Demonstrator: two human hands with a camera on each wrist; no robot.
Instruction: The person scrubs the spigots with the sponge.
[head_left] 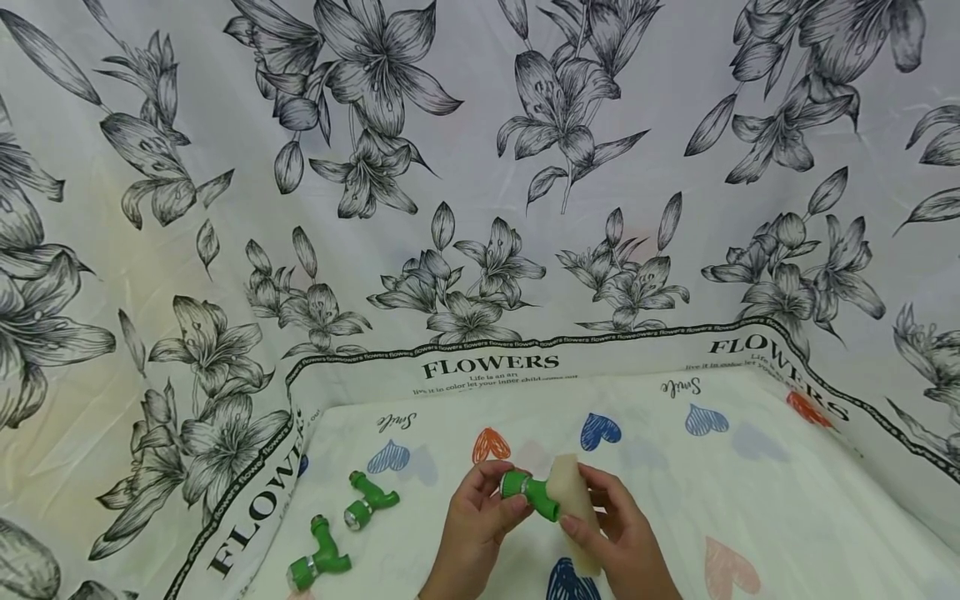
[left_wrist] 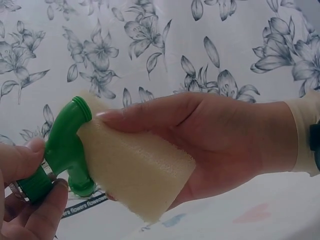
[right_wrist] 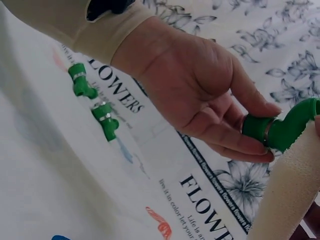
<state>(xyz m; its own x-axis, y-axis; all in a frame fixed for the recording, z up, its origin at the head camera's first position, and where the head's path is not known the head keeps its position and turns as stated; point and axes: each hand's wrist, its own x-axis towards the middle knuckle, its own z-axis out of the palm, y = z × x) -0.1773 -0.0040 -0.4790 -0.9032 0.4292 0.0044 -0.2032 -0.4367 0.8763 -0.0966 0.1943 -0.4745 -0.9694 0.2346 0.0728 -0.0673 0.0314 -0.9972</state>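
Observation:
My left hand [head_left: 476,525] pinches a green plastic tap [head_left: 536,492] by its ribbed knob end, which has a silver band. In my right hand [head_left: 630,537] is a beige sponge block [head_left: 572,492], gripped between thumb and fingers. The sponge lies against the tap's body. Seen in the left wrist view, the tap's curved, threaded end [left_wrist: 80,107] points upward beside the sponge [left_wrist: 140,170]. From the right wrist view, the left thumb and fingers close round the knob [right_wrist: 256,129], while the sponge hides part of the tap.
Two more green taps, one farther back [head_left: 367,502] and one nearer [head_left: 321,554], lie to the left on the white heart-print cloth [head_left: 450,492]. A flower-print curtain [head_left: 480,175] hangs behind and along the sides.

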